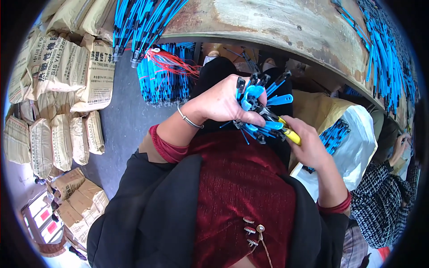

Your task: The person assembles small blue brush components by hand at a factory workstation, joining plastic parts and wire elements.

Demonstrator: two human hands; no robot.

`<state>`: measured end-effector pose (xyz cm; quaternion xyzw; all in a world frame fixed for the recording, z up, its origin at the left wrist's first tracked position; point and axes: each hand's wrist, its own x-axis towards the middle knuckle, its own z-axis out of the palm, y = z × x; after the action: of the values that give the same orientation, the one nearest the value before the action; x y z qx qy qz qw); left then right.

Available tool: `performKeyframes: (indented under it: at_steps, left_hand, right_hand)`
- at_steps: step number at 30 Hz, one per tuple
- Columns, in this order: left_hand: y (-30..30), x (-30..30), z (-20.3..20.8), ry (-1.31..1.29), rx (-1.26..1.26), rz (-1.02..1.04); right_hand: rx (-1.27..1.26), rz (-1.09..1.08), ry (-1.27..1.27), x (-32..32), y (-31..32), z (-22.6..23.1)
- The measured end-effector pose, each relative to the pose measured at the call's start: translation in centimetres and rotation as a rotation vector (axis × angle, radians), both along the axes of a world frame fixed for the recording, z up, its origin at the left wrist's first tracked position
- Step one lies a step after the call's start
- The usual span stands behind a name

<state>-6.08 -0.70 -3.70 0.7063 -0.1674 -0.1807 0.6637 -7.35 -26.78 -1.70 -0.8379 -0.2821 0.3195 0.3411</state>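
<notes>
My left hand [228,100], with a bangle at its wrist, is closed round a bunch of blue and black plastic pieces [255,93] above my lap. Their blue tabs and black clip-like ends fan out past the fingers. In my right hand [309,142] is a pair of yellow-handled pliers [292,136], gripped round the handles. The jaws of the pliers reach in among the pieces beside my left thumb and are mostly hidden there, so I cannot tell what they touch.
A wooden table [250,20] runs across the front, carrying blue-and-black bundles [145,22]. Below it stands another bundle [163,80] with red ties. An open white sack [357,147] is at my right, near a co-worker's patterned sleeve [380,205]. Brown paper sacks [58,71] are stacked at left.
</notes>
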Motion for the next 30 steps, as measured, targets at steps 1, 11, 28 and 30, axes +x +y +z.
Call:
performKeyframes:
  at_steps: [1,11,28,30]
  left_hand:
    - [0.1,-0.1,0.2,0.045,-0.01,0.006]
    - [0.8,-0.7,-0.8,-0.029,-0.104,-0.025]
    - [4.8,-0.6,8.7,-0.272,-0.074,0.376]
    - [7.3,-1.2,14.2,-0.258,0.047,0.518]
  right_hand:
    - [-0.002,0.004,-0.004,-0.3,0.3,-0.5]
    - [-0.02,0.011,-0.245,-0.3,0.7,1.3]
    - [0.132,-0.202,-0.533,4.8,-1.1,6.5]
    - [0.142,-0.356,-0.492,5.7,-3.5,6.3]
